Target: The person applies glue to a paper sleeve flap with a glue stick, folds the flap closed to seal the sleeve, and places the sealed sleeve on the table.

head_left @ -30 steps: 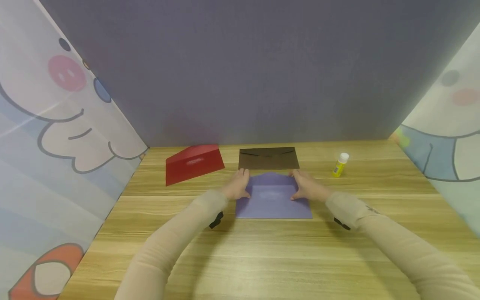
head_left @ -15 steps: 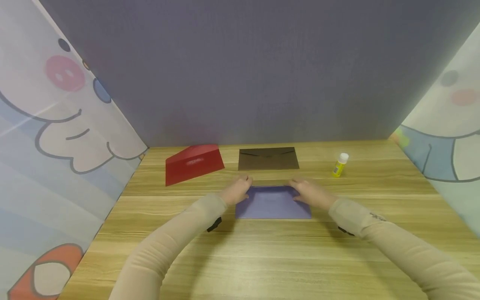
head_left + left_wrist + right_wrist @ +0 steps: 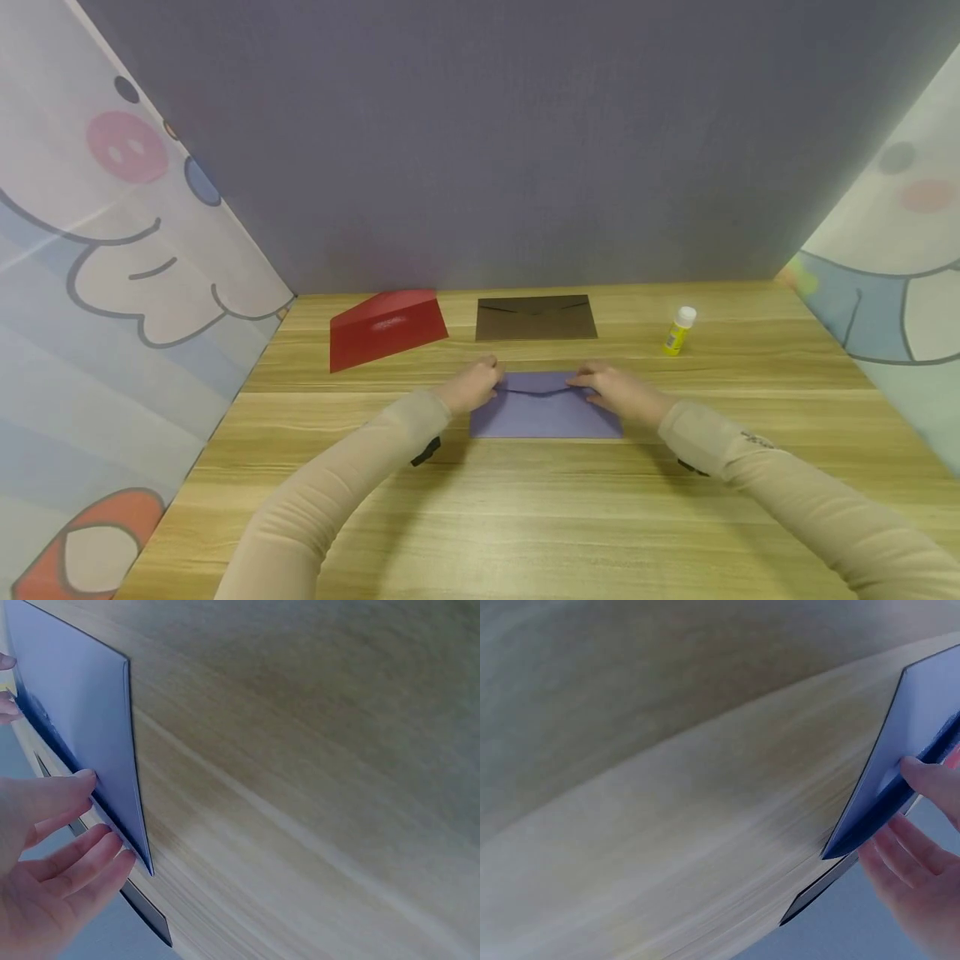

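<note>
A purple envelope (image 3: pixel 546 419) lies on the wooden table in front of me, its pointed flap folded partly down over its face. My left hand (image 3: pixel 471 385) holds the top left corner. In the left wrist view the thumb touches the face of the envelope (image 3: pixel 86 675) while the fingers bend behind the folded edge. At the top right corner my right hand (image 3: pixel 621 392) does likewise. The right wrist view has its thumb on the envelope (image 3: pixel 919 712) beside the dark gap under the flap, with the other fingers behind.
Behind the purple envelope lies a brown envelope (image 3: pixel 536 323) with its flap down. A red envelope (image 3: pixel 388 329), its flap up, lies at the back left. A yellow glue stick (image 3: pixel 679 333) with a white cap stands at the right. A grey panel (image 3: pixel 525 167) rises behind the table.
The purple flap pointed away from me at first; it has swung up and over toward me, onto the envelope's face. Both hands have come slightly nearer along with the folded edge.
</note>
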